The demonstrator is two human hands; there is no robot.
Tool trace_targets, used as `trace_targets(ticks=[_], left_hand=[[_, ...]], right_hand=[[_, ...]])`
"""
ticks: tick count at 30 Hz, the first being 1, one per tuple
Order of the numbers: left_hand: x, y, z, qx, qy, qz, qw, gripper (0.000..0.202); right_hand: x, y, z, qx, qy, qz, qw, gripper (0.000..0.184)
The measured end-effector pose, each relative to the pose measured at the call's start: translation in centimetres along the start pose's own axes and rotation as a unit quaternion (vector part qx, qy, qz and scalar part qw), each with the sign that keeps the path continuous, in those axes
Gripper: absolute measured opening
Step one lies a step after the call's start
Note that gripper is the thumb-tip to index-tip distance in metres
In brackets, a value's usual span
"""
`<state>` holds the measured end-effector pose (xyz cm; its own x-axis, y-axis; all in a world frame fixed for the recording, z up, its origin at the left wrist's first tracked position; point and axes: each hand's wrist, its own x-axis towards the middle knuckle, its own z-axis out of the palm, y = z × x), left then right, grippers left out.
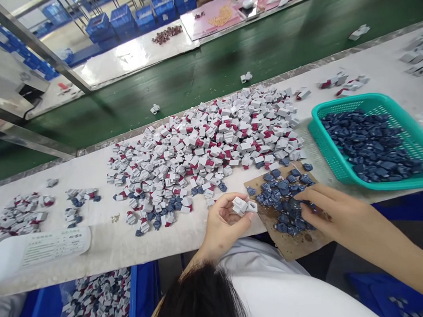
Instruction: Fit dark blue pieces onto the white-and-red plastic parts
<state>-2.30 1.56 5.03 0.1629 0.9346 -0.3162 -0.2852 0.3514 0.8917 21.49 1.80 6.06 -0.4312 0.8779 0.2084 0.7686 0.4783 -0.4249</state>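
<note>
My left hand (223, 220) is closed around a couple of small white plastic parts (243, 206), held just above the table's front edge. My right hand (322, 204) reaches in from the right, and its fingertips pinch among the dark blue parts (283, 192) heaped on a brown cardboard sheet (294, 246). What its fingers grip is too small to make out. A large pile of white parts with red inserts (211, 144) is spread over the white table (105, 239) behind both hands.
A teal basket (324, 148) full of dark blue parts stands at the right. Small heaps of assembled parts (19, 216) lie at the left, near a white bottle (35, 250) on its side. A blue bin (98, 301) sits below the table edge. A green conveyor (227, 58) runs behind.
</note>
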Motion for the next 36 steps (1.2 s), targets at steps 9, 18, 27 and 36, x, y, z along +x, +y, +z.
trace_targets(ticks=[9,18,27,36], left_hand=[[-0.3,0.4,0.8,0.104,-0.019,0.149,0.983,0.024],[-0.5,0.6,0.5,0.155,-0.011,0.163,0.974,0.026],[-1.0,0.6,0.1,0.212,-0.029,0.162,0.963,0.023],[-1.2,-0.9,-0.3,0.171,-0.048,0.078,0.981,0.031]], right_hand=[[3.7,-6.2,-0.9,0.166,0.066,-0.031,0.983,0.010],[4.3,-6.0,-0.8,0.119,0.030,-0.084,0.989,0.009],[5.1,-4.7,-1.2,0.208,-0.109,-0.080,0.969,0.018],[4.8,-4.0,1.2,0.372,-0.163,0.074,0.911,0.024]])
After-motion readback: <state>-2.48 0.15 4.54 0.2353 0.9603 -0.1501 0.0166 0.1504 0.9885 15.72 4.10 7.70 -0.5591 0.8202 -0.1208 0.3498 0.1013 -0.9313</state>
